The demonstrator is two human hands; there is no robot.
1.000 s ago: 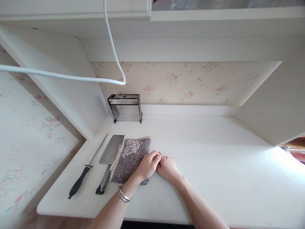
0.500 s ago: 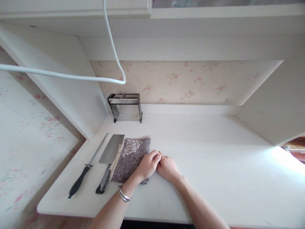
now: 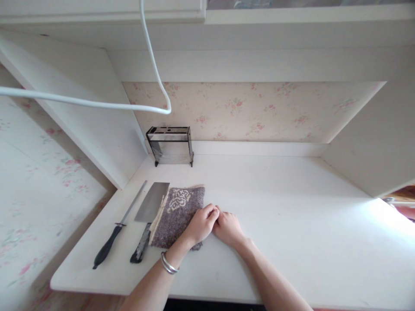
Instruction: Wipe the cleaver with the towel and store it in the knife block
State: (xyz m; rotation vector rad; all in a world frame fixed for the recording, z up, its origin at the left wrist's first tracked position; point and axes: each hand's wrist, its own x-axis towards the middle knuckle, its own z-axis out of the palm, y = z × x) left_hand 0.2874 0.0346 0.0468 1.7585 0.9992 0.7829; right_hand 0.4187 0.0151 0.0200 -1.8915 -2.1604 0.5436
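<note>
My left hand (image 3: 201, 223) is closed in a loose fist, with a silver bangle at the wrist. It lies over the right edge of a folded brown-grey cloth (image 3: 180, 218) with a cream pattern. Knuckle to knuckle with it, my right hand (image 3: 228, 228) rests on the white counter, also closed. Nothing shows in either hand. Left of the cloth lies a cleaver (image 3: 152, 202) with a worn black handle, its blade away from me and its right side touching the cloth. Farther left is a honing steel (image 3: 109, 247) with a black handle.
A clear, black-framed knife block (image 3: 170, 134) stands at the back left of the counter (image 3: 285, 242). White side panels and an overhead cabinet (image 3: 97, 11) surround the space. A white cable (image 3: 97, 105) hangs across the upper left, close to the camera.
</note>
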